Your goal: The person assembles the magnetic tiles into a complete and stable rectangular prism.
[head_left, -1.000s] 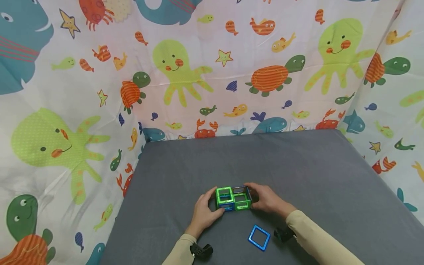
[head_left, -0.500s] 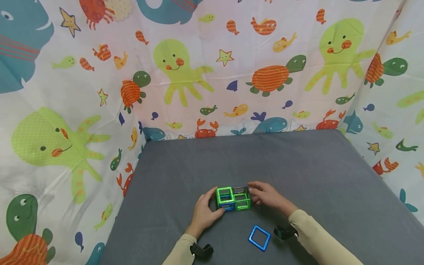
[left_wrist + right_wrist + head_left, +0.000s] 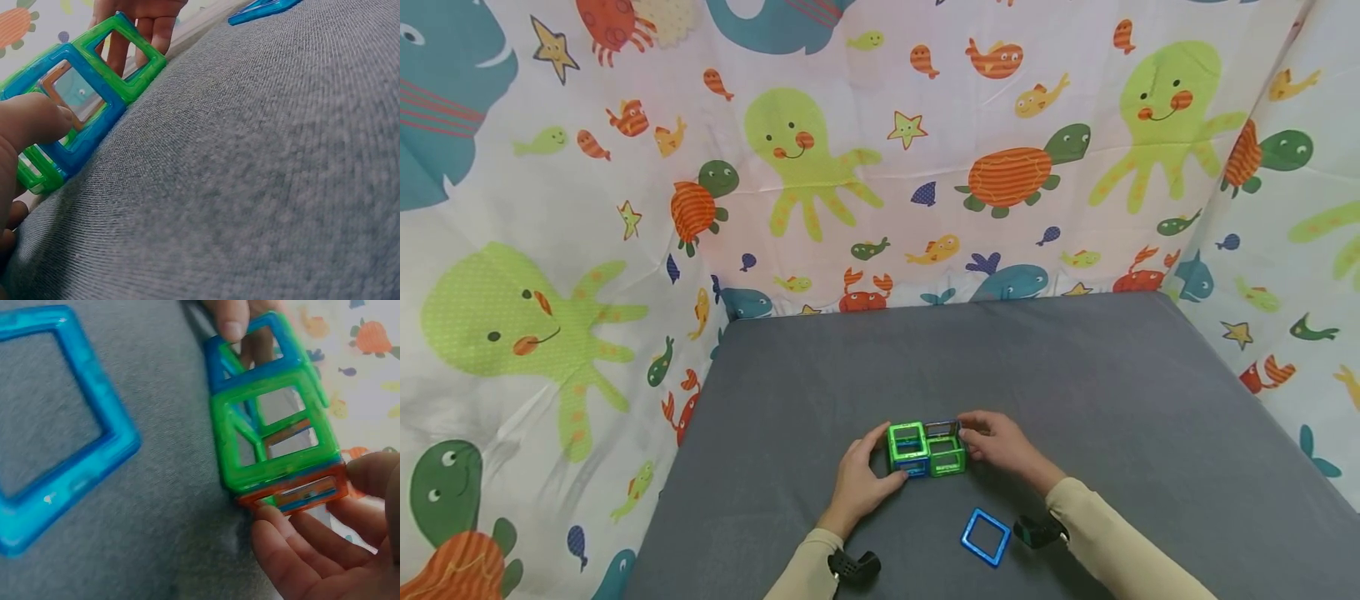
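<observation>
Two joined cubes of square magnetic tiles [image 3: 946, 470], green and blue with see-through middles, stand on the grey cloth. My left hand [image 3: 856, 483] grips the left cube, its thumb on the front blue tile [image 3: 91, 77] and its fingers reaching behind. At the right end, my right hand [image 3: 1003, 446] holds an orange tile [image 3: 339, 481], fingertips along its near and far edges. Green tiles form the front of the right cube, whose top looks uncovered. A loose blue square tile [image 3: 980, 555] lies flat in front, between my forearms.
Grey cloth [image 3: 820, 367] covers the table. A white curtain [image 3: 880, 275] with sea animals hangs along the back and both sides. Black straps [image 3: 853, 567] sit on both wrists, the right one close beside the loose blue tile.
My right hand was spread round the right end of the cubes; it has drawn in toward the far right corner. My left hand, the cubes and the loose tile keep their places.
</observation>
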Demonstrator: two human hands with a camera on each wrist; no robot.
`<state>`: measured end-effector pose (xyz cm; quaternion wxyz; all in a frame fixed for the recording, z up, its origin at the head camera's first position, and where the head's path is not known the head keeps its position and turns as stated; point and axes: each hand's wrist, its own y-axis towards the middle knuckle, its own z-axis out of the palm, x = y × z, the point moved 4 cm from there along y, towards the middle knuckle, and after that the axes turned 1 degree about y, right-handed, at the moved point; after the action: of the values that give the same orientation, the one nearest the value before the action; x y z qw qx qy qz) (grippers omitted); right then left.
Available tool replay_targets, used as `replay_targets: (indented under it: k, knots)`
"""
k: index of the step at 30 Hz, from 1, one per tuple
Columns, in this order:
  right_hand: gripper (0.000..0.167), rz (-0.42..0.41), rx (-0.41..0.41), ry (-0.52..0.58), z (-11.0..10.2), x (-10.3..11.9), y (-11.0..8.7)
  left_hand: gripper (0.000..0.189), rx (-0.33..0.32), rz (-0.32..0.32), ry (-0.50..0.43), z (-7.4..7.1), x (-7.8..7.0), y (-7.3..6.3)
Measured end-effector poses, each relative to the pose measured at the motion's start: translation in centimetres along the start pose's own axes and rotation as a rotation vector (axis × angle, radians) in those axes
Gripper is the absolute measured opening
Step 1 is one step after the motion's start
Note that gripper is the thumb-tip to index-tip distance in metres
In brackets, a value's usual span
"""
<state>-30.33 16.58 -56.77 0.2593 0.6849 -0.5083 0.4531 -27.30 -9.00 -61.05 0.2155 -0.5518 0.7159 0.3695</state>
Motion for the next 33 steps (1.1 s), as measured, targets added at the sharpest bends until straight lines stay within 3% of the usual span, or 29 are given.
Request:
replay_targets:
  k: [3, 6, 11, 14, 19, 33]
  knots:
    - [0.068, -0.056, 0.005, -0.097, 0.4, 0.1, -0.5, 0.076, 0.004, 0.001, 0.004, 0.0, 0.0, 0.0]
    - [0.081, -0.219, -0.041, -0.301, 1.0, 0.7, -1.2, 0.076, 0.008, 0.002, 0.003, 0.2, 0.0, -0.1]
    - [0.058, -0.6, -0.233, -0.757, 2.3, 2.4, -2.1, 0.076, -0.006, 0.004, -0.008, 0.0, -0.1, 0.0]
    - [0.049, -0.727, -0.284, -0.91, 3.0, 2.8, -2.2, 0.076, -0.008, 0.007, -0.003, 0.0, -0.1, 0.1]
    - [0.044, -0.757, -0.289, -0.979, 3.6, 3.1, -1.8, 0.075, 0.003, 0.008, -0.002, 0.0, 0.0, 0.0]
    - [0.034, -0.677, -0.293, -0.908, 3.9, 2.1, -1.2, 0.074, -0.005, 0.004, 0.007, 0.2, 0.3, -0.1]
